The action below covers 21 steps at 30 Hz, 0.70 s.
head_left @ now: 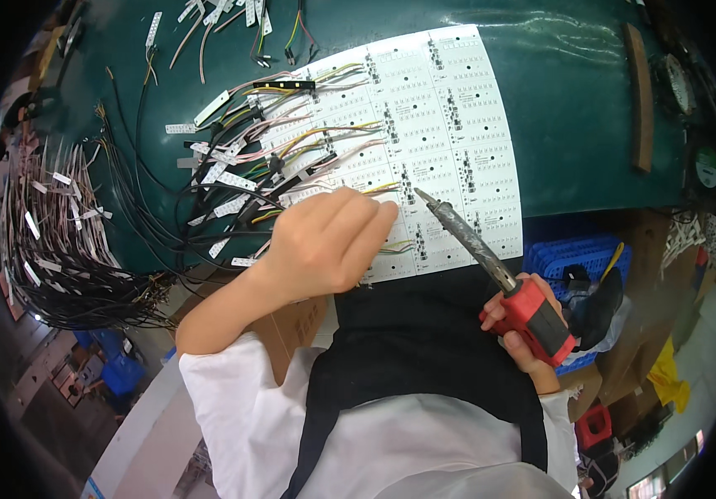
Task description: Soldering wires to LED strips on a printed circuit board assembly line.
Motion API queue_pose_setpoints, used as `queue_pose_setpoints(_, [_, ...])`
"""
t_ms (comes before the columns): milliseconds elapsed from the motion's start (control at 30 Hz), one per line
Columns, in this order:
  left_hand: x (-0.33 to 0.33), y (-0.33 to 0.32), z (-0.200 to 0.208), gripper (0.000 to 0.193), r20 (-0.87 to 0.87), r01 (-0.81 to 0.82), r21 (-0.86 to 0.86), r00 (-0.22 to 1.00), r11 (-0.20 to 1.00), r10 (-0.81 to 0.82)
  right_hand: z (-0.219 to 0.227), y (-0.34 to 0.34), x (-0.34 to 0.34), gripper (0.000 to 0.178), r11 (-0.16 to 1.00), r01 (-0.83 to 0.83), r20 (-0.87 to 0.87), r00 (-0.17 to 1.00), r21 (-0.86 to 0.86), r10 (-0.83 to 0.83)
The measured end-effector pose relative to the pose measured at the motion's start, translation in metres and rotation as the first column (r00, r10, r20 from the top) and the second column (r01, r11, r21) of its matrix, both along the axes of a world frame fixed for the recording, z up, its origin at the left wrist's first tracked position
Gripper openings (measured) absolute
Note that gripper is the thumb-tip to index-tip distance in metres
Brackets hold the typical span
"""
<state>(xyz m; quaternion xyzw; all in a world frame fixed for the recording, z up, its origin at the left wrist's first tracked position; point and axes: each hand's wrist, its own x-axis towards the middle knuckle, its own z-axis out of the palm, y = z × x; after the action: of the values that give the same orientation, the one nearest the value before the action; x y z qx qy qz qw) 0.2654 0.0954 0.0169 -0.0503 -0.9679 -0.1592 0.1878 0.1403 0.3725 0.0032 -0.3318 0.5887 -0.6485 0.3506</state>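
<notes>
My left hand (pixel 329 237) is closed with its fingers curled down over a white circuit board sheet (pixel 491 125). Its fingertips press together at the board, and what they pinch is hidden. Just above the knuckles, thin yellow and red wires (pixel 381 190) reach a row of small dark parts on the board. In my right hand (pixel 532 333) is a soldering iron (pixel 470 237) with a red and black handle and a worn metal barrel. Its tip points up and left, over the board close to the left hand; whether it touches cannot be told.
Cables with small white strips (pixel 225 179) spread across the board's left side. A large bundle of wires (pixel 67 224) hangs at the green table's (pixel 574 108) left end. A wooden strip (pixel 639 96) lies at right. Below the table edge stands a blue basket (pixel 578 254).
</notes>
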Motion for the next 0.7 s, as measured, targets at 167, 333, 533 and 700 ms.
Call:
queue_pose_setpoints(167, [0.000, 0.005, -0.010, 0.026, -0.080, -0.006, -0.131, 0.997, 0.991, -0.004, -0.008, 0.008, 0.007, 0.057, 1.000, -0.028, -0.081, 0.996, -0.005, 0.028])
queue_pose_setpoints(333, [-0.003, 0.005, -0.011, 0.024, -0.071, 0.020, -0.164, 0.997, 0.986, -0.032, -0.008, 0.009, 0.008, 0.059, 0.999, -0.017, -0.118, 0.993, 0.032, 0.021])
queue_pose_setpoints(533, [-0.002, 0.006, -0.011, 0.023, -0.098, 0.021, -0.194, 0.994, 0.981, -0.041, -0.008, 0.010, 0.010, 0.060, 0.995, 0.009, -0.230, 0.973, 0.097, 0.013])
queue_pose_setpoints(700, [-0.003, 0.006, -0.012, 0.021, -0.097, 0.024, -0.202, 0.994, 0.979, -0.045, -0.010, 0.014, 0.010, 0.060, 0.992, 0.001, -0.294, 0.955, 0.127, 0.037])
